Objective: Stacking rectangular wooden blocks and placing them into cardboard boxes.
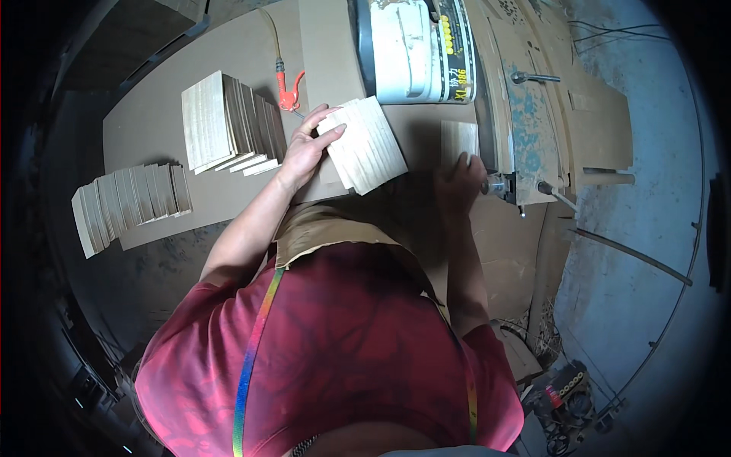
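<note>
L hand (304,148) laid flat on fanned wood tiles (369,145), steadied on tabletop (152,122) | R hand (457,179) rested by single tile (459,139) at machine (419,49), grip cannot be told | spare stacks (228,122) kept leftward within reach

Single head-worn fisheye view, looking steeply down over the person's chest, close above the workbench (152,129)

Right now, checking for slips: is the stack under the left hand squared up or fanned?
Fanned: the wooden tiles under the left hand show stepped, offset edges.
</note>
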Tool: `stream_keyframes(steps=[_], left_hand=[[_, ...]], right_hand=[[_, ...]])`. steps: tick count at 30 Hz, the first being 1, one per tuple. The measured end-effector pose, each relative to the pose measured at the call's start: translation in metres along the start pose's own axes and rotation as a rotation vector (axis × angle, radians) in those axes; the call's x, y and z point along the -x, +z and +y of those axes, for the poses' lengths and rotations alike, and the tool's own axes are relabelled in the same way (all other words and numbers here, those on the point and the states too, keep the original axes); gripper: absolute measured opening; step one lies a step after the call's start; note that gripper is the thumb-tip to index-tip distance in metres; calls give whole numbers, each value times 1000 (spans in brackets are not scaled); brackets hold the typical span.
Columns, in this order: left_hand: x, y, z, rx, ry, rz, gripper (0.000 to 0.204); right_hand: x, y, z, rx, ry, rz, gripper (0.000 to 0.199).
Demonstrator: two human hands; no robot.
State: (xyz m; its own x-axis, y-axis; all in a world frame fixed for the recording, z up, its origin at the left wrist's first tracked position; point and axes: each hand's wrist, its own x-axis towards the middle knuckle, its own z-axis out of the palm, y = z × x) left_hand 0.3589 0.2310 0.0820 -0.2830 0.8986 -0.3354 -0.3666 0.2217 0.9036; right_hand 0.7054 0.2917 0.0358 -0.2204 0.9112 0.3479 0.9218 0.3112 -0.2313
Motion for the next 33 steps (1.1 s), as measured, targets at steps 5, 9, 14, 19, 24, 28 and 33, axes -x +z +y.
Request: stream_keyframes(steps=[5, 9, 14, 19, 24, 28, 33], left_hand=[[0, 1, 2, 88, -102, 108, 41], [-3, 28, -2, 10, -120, 166, 40], [-9, 32, -1, -160, 13, 145, 41], [-6, 21, -6, -204, 68, 100, 42], [-2, -16, -4, -215, 76, -64, 42], [0, -14, 1, -149, 36, -59, 43], [4, 15, -10, -66, -29, 77, 40]], right_hand=[[-54, 41, -19, -23, -127, 186, 37], [-80, 5, -56, -331, 69, -147, 37], [-40, -42, -146, -390, -157, -136, 58], [-2, -54, -76, -315, -47, -79, 66], [2, -5, -5, -89, -30, 51, 58], [-44, 41, 0, -66, -96, 125, 53], [-61, 34, -31, -336, -114, 81, 50]])
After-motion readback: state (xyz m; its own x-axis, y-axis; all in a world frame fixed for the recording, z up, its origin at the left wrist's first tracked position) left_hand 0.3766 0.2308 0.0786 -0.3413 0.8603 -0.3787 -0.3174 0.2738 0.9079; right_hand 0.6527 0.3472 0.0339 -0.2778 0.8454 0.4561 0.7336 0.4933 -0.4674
